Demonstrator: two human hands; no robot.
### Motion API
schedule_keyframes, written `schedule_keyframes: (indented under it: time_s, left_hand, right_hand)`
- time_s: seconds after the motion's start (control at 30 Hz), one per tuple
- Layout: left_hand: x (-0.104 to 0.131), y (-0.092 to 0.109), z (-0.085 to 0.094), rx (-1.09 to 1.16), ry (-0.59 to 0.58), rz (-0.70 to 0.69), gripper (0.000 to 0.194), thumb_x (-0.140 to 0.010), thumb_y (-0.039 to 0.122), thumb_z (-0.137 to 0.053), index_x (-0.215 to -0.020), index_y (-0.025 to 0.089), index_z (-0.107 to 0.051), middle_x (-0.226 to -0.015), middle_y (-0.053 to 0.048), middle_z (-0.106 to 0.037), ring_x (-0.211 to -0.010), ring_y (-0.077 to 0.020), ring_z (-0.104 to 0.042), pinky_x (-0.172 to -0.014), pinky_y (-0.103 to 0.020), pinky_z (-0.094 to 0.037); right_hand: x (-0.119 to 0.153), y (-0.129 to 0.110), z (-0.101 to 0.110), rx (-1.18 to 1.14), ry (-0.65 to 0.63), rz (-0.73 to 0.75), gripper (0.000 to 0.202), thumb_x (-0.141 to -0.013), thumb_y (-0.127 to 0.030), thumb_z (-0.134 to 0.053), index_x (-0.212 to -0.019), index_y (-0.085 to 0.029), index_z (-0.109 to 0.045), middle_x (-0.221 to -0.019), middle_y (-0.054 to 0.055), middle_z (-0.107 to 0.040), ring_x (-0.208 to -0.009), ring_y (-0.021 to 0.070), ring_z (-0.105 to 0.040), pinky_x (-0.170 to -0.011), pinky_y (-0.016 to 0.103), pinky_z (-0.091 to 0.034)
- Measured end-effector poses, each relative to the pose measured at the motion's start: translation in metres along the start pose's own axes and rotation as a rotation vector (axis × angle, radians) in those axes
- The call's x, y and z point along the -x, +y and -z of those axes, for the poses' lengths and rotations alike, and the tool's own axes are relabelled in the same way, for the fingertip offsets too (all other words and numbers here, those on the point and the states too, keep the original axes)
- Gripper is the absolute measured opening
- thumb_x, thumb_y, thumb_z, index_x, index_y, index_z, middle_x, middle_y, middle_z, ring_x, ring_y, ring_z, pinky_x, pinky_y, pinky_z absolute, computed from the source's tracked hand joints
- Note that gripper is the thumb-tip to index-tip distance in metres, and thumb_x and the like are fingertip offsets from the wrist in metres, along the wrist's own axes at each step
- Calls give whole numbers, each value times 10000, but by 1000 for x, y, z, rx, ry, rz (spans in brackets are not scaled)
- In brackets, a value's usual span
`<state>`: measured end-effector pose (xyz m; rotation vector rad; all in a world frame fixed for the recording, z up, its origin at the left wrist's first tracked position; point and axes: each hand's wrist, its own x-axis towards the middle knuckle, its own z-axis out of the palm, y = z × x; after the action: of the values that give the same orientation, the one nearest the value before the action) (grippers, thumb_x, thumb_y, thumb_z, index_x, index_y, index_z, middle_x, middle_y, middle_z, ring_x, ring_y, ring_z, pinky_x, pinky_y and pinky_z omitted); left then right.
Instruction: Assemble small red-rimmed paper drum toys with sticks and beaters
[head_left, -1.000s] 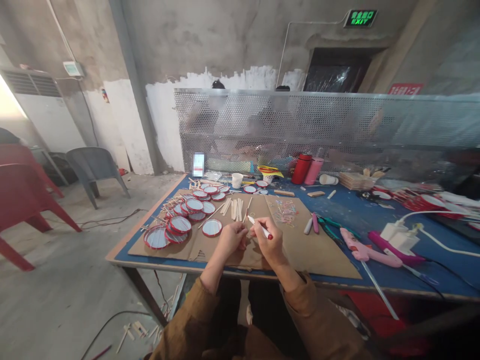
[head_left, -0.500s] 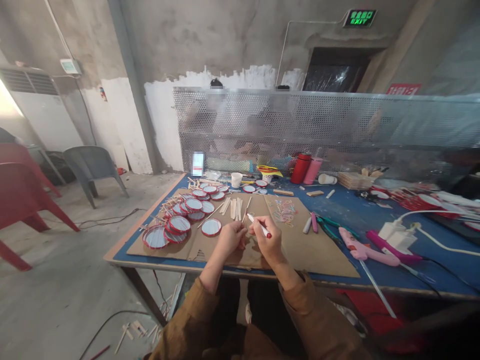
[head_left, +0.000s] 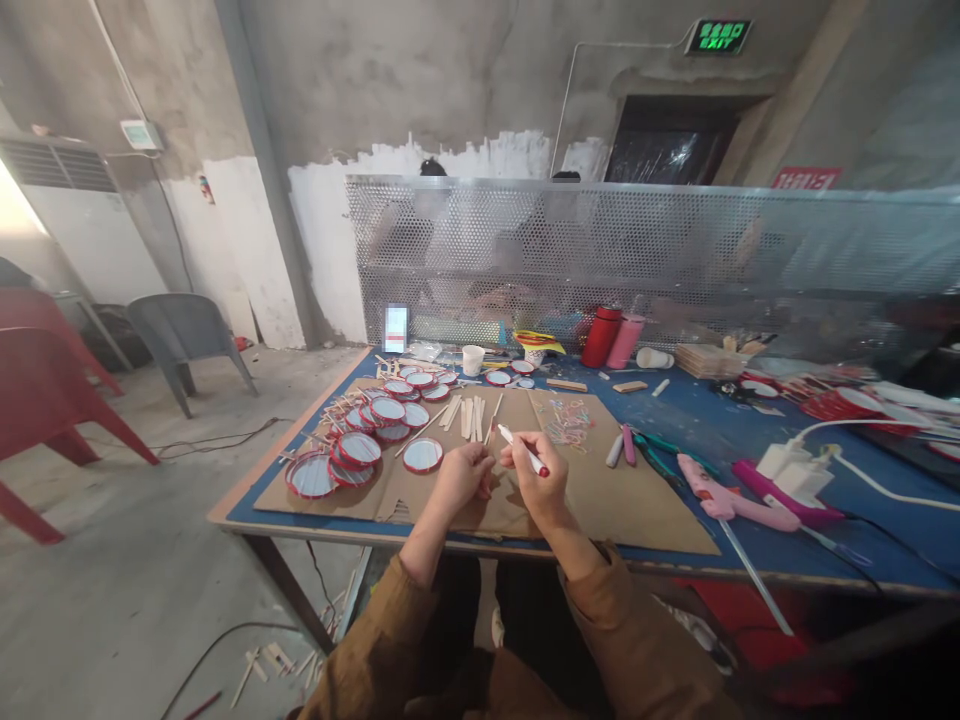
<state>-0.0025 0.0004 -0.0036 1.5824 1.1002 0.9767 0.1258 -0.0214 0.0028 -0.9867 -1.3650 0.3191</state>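
Over a brown cardboard sheet (head_left: 615, 500), my right hand (head_left: 543, 480) is closed around a white marker (head_left: 507, 435) with a red end. The marker points up and to the left. Beside it, my left hand (head_left: 463, 476) pinches a thin wooden stick (head_left: 490, 432) that stands upright and looks reddish near its top. I cannot tell whether the marker tip touches the stick. Just past my hands lie several flat wooden sticks (head_left: 472, 418). Left of my left hand is a round white disc with a red rim (head_left: 423, 455), and farther left a pile of similar discs (head_left: 360, 448).
Loose rubber bands (head_left: 568, 422) lie on the cardboard. To the right are pliers (head_left: 652, 458), a pink glue gun (head_left: 731, 500) and a white power plug (head_left: 795, 465). A red bottle (head_left: 601, 336), a paper cup (head_left: 472, 359) and a phone (head_left: 395, 328) stand near the perforated metal screen (head_left: 660, 250).
My right hand has shifted slightly to the right with the marker. My left hand and the stick stay nearly where they were.
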Motion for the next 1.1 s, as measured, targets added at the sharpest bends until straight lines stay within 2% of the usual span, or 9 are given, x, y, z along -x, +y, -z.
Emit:
schedule_keyframes:
  time_s: [0.23, 0.4, 0.6, 0.77, 0.9, 1.1]
  left_hand:
    - [-1, -2, -1, 8, 0, -13, 172, -784, 257, -472, -633, 186, -430, -411, 55, -494, -350, -95, -491, -347, -162, -328]
    - [-1, -1, 0, 9, 1, -19, 162, -781, 258, -475, -641, 186, -437, -417, 54, -497, -352, -97, -494, -350, -167, -342]
    - [-2, -3, -1, -11, 11, -16, 170, -782, 276, -480, -642, 189, -437, -415, 53, -500, -355, -104, -499, -359, -176, -355]
    - [-3, -4, 0, -12, 2, -26, 182, -787, 290, -482, -642, 189, -438, -424, 53, -503, -358, -105, -502, -364, -179, -360]
    - [-2, -4, 0, -35, 12, -19, 210, -793, 332, -496, -650, 185, -452, -424, 51, -507, -367, -103, -514, -365, -172, -357]
    - [0, 1, 0, -22, 5, -9, 180, -785, 298, -493, -652, 183, -453, -418, 52, -502, -360, -97, -499, -360, -168, -343]
  right_hand:
    - [-1, 0, 1, 80, -86, 29, 134, -861, -296, -512, -800, -190, -567, -613, 1, -634, -527, 133, -630, -519, 225, -508]
    - [0, 1, 1, 23, 1, 4, 140, -866, -303, -506, -833, -187, -576, -656, 9, -651, -562, 139, -649, -553, 236, -526]
    - [0, 0, 1, 51, -50, 3, 148, -864, -311, -512, -802, -190, -570, -619, 2, -637, -521, 134, -629, -528, 232, -515]
    - [0, -1, 1, 10, 8, -16, 151, -865, -320, -511, -836, -187, -575, -647, 5, -642, -553, 139, -648, -547, 236, -527]
    - [0, -1, 1, 37, -51, -7, 161, -865, -325, -510, -807, -188, -572, -626, 3, -641, -533, 133, -636, -532, 228, -521]
    - [2, 0, 1, 6, 22, -8, 167, -870, -334, -510, -847, -184, -579, -659, 10, -649, -558, 139, -643, -555, 246, -539]
